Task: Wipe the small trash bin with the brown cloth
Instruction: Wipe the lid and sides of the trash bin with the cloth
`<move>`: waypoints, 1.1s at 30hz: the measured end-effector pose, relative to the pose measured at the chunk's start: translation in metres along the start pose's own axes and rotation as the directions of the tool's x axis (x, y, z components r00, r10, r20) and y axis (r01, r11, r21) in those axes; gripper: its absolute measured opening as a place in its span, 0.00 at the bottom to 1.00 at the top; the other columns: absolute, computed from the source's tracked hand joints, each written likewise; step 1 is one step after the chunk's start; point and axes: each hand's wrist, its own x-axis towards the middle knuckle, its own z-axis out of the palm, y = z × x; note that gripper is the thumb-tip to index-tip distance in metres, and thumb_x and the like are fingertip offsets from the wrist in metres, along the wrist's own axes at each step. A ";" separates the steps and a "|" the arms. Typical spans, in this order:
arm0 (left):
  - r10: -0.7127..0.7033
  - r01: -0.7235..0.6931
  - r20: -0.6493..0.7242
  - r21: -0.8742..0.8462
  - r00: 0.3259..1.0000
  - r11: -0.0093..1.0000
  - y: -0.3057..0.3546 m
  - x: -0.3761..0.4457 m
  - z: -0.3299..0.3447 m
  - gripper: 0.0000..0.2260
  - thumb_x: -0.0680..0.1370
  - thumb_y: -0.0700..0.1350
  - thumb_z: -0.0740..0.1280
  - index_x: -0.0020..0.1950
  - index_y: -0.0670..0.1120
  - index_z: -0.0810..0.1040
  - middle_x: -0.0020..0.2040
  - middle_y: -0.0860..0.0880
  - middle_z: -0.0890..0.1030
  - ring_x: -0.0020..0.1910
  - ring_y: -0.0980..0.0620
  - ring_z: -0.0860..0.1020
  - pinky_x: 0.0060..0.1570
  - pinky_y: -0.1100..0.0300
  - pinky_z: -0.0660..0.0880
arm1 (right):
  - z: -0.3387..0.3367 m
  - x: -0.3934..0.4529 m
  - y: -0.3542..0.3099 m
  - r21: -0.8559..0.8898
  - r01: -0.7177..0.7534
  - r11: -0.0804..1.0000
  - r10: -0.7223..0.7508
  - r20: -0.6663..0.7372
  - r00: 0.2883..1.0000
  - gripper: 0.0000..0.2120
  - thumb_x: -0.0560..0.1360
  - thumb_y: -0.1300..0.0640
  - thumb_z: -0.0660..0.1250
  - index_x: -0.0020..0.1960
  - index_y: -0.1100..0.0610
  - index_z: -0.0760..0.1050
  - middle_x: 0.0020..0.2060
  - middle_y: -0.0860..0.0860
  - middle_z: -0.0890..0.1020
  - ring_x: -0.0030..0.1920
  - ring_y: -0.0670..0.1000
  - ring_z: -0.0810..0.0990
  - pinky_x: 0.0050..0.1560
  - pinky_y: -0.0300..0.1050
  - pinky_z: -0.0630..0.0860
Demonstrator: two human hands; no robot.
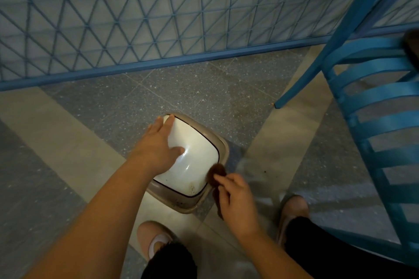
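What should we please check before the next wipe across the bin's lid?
1. Left hand steadies the bin, fingers flat on the lid: ok.
2. Right hand grips the cloth: ok.
3. Cloth touches the lid's edge: ok.
4. Stains near the lid's front edge wiped off: not ok.
5. Chair stands apart from the bin: ok.
6. Cloth clean enough: cannot tell.
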 end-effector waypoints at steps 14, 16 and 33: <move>-0.031 0.034 -0.081 0.025 0.996 0.999 0.000 0.006 0.005 0.56 0.60 0.62 0.77 0.77 0.55 0.44 0.79 0.51 0.50 0.76 0.45 0.55 0.72 0.47 0.60 | -0.005 0.029 -0.013 0.261 -0.283 0.923 0.299 -0.021 0.954 0.17 0.78 0.61 0.61 0.67 0.54 0.71 0.58 0.47 0.69 0.55 0.42 0.69 0.56 0.21 0.58; -0.037 0.040 -0.061 0.034 0.997 0.999 0.001 0.009 0.003 0.57 0.61 0.62 0.77 0.77 0.54 0.43 0.79 0.50 0.50 0.76 0.44 0.55 0.72 0.47 0.59 | -0.006 0.031 -0.012 0.325 -0.296 0.898 0.322 -0.027 0.946 0.17 0.78 0.63 0.62 0.65 0.55 0.73 0.55 0.46 0.69 0.55 0.44 0.71 0.50 0.15 0.57; -0.038 0.039 -0.036 0.026 0.999 0.999 0.000 0.013 0.003 0.55 0.64 0.60 0.76 0.77 0.54 0.41 0.79 0.50 0.47 0.77 0.46 0.53 0.72 0.48 0.57 | -0.004 0.030 -0.007 0.129 -0.117 0.985 0.137 -0.161 0.977 0.17 0.77 0.64 0.62 0.65 0.58 0.73 0.56 0.55 0.73 0.53 0.49 0.74 0.59 0.28 0.63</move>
